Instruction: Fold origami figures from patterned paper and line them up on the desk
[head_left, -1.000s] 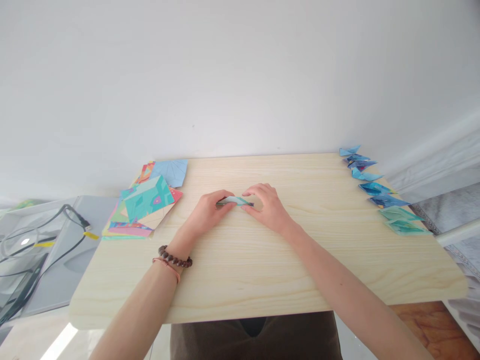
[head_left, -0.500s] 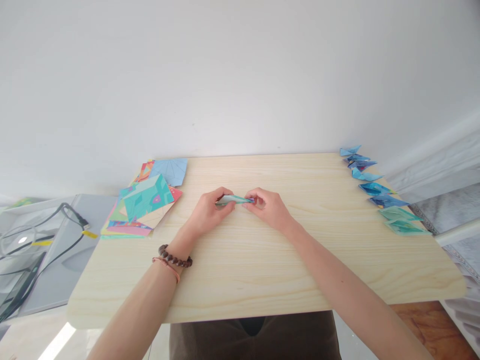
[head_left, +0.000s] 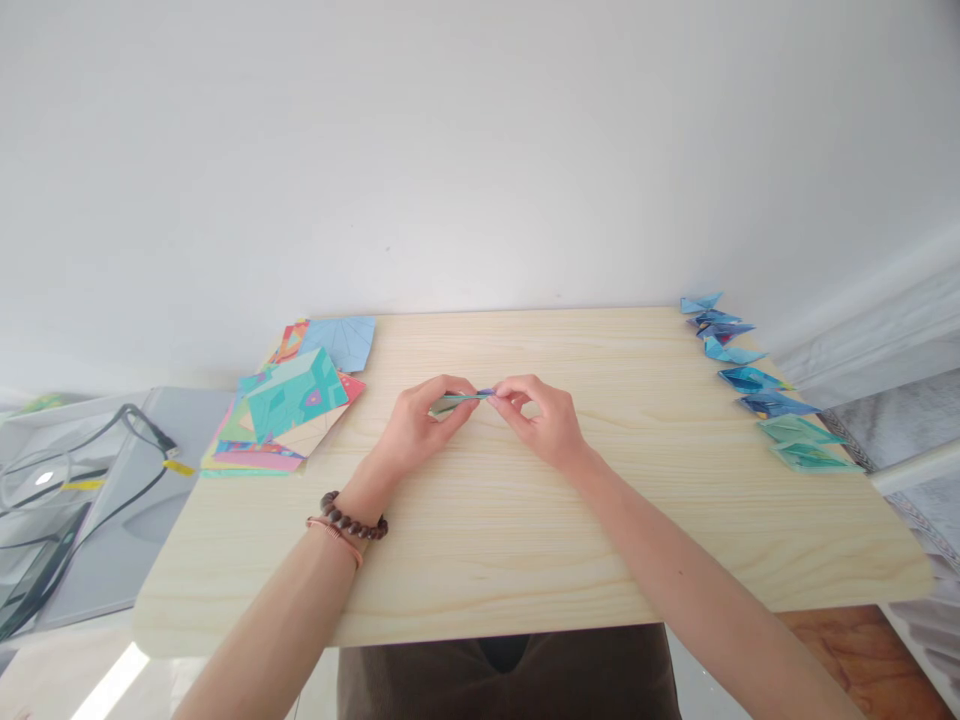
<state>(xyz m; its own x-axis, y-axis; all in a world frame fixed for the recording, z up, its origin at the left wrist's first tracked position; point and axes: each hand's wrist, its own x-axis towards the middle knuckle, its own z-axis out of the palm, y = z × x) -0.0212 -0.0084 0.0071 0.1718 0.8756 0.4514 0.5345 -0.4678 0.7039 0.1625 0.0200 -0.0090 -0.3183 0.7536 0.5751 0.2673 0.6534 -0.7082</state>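
Between my two hands, above the middle of the table, is a small folded piece of origami paper (head_left: 444, 404), pale green with a bit of purple-blue at its right end. My left hand (head_left: 426, 418) pinches it between thumb and fingers near its middle. At the purple-blue end, my right hand (head_left: 541, 415) pinches with thumb and forefinger. Both sets of fingertips almost meet and cover much of the paper, so its full shape is hidden.
On the table's left lies a loose pile of patterned paper sheets (head_left: 296, 395). Several folded blue and green paper figures (head_left: 757, 380) line the right edge of the wooden table (head_left: 510, 560). Cables (head_left: 112, 425) sit on a grey surface further left. A white wall stands behind.
My right hand's fingertips have moved left and closed in toward my left fingertips. The folded paper looks narrower, with less of its pale side showing.
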